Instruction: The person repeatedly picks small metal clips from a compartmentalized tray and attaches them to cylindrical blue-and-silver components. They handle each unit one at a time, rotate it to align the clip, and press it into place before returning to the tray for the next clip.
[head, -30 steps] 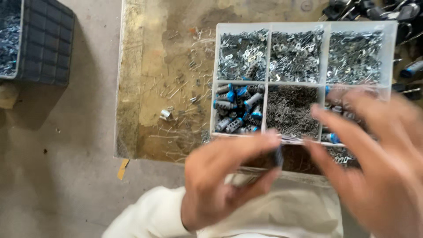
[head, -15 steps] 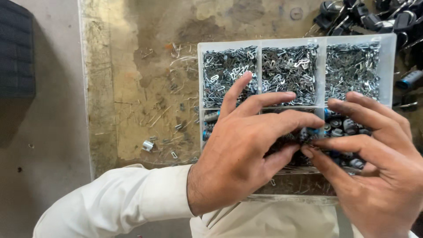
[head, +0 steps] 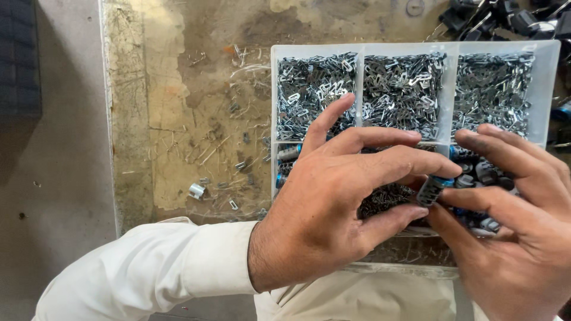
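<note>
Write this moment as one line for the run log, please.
left hand: grips small dark cylinder | right hand: fingers touching it | under hands: compartment tray of metal clips
</note>
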